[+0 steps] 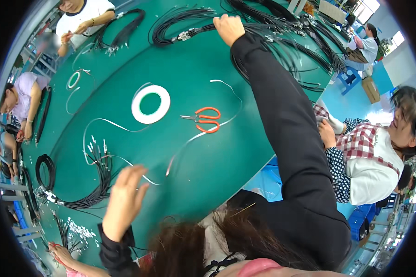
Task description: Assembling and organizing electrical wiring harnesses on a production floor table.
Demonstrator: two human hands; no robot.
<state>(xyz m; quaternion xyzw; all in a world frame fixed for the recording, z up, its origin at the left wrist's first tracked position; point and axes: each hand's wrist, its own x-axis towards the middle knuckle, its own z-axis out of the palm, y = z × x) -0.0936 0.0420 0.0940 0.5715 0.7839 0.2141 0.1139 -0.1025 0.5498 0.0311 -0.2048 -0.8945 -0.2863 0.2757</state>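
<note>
My right hand reaches far across the green table, its fingers curled round a bundle of black cables with metal connector ends. Nearer me on the left, my left hand hovers with thumb and fingers apart and nothing visible in it. Beside it lies another bunch of black cables, its tips fanned upward. A thin white strip trails from a white tape roll towards that hand. Orange-handled snips rest mid-table, their handle touching a second loose strip.
More black cables are heaped at the far right. Small white pieces lie scattered at the near left. Co-workers sit round the table, one close on the right in a checked apron. A smaller tape ring lies at the far left.
</note>
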